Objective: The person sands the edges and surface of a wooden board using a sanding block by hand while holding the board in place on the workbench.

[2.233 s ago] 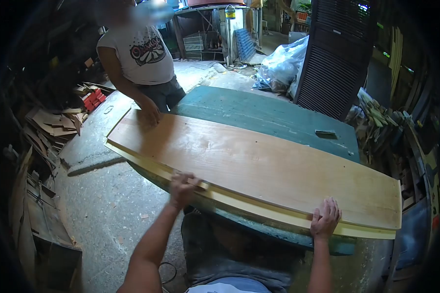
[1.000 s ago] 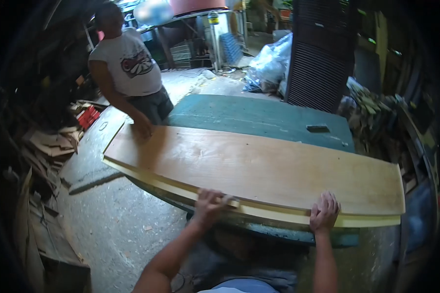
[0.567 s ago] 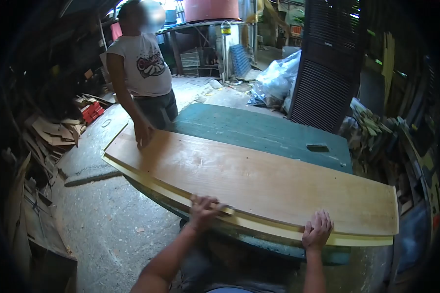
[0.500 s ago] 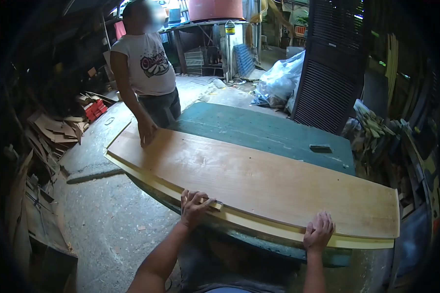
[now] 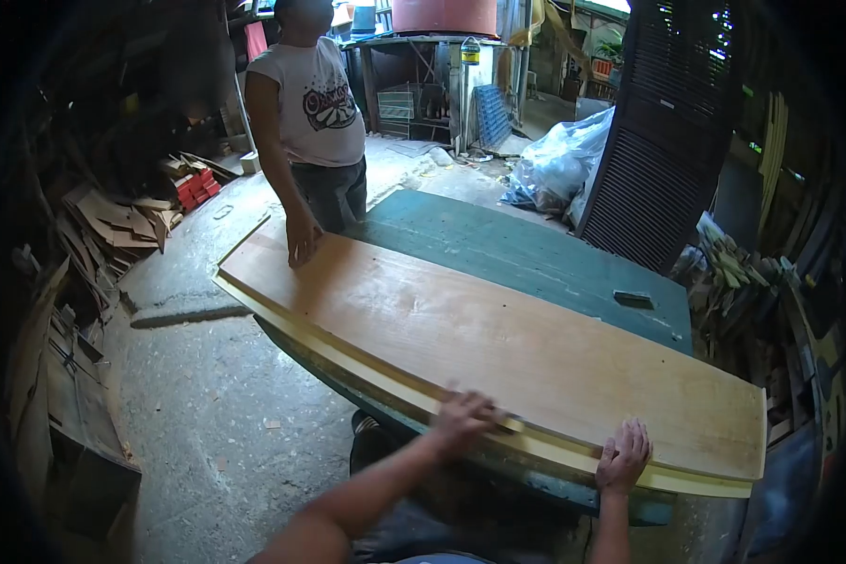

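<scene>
A long wooden panel (image 5: 536,352) lies on a green table, with a pale wooden strip (image 5: 334,350) running along its near edge. Partly blurred, my left hand (image 5: 462,418) is closed over a small wooden block (image 5: 510,426) on that edge; the block's end sticks out past my fingers. My right hand (image 5: 624,457) rests open near the panel's right end, its fingers lying over the near edge. At the far left end, a co-worker's hand (image 5: 302,239) touches the panel's top.
Beyond the panel, a dark piece (image 5: 634,300) lies on the green table (image 5: 498,244). A co-worker (image 5: 315,113) stands at the far left. A dark louvred door (image 5: 663,141) leans behind, beside clear plastic bags (image 5: 564,160). Wood scraps (image 5: 113,221) are piled at left.
My left hand has slid right along the panel's near edge with the small wooden block, closer to my right hand. My right hand stays at nearly the same spot. The view has shifted slightly.
</scene>
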The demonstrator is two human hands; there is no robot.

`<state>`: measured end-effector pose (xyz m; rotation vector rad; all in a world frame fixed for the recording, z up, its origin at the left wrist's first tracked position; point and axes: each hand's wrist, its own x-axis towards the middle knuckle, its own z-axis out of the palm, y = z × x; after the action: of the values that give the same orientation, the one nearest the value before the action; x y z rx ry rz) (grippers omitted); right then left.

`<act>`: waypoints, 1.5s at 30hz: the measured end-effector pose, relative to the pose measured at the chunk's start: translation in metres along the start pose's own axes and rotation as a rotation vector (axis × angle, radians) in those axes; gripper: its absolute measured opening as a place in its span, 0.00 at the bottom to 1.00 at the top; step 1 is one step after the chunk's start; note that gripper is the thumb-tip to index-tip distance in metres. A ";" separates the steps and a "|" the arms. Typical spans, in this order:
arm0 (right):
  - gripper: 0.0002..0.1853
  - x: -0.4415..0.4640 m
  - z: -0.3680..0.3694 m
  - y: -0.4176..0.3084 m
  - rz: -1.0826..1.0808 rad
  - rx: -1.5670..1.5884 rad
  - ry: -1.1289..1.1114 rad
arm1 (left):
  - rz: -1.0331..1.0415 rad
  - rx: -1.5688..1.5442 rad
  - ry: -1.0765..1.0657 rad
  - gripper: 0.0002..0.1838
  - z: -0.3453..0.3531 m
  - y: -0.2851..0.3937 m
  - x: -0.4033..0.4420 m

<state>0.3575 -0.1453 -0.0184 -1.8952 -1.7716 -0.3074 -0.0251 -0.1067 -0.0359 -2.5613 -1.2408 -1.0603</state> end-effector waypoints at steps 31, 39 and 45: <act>0.25 0.005 0.011 0.017 -0.097 -0.090 0.027 | -0.115 0.372 0.150 0.12 -0.118 -0.098 -0.060; 0.25 0.006 0.009 0.008 -0.052 -0.117 0.018 | -0.319 0.524 0.227 0.12 -0.152 -0.183 -0.093; 0.24 0.002 0.010 0.012 -0.037 -0.107 0.035 | -0.114 0.059 0.071 0.16 -0.040 0.028 -0.008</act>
<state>0.3676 -0.1388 -0.0280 -1.9199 -1.8010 -0.4545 -0.0304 -0.1452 -0.0056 -2.4127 -1.3930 -1.1081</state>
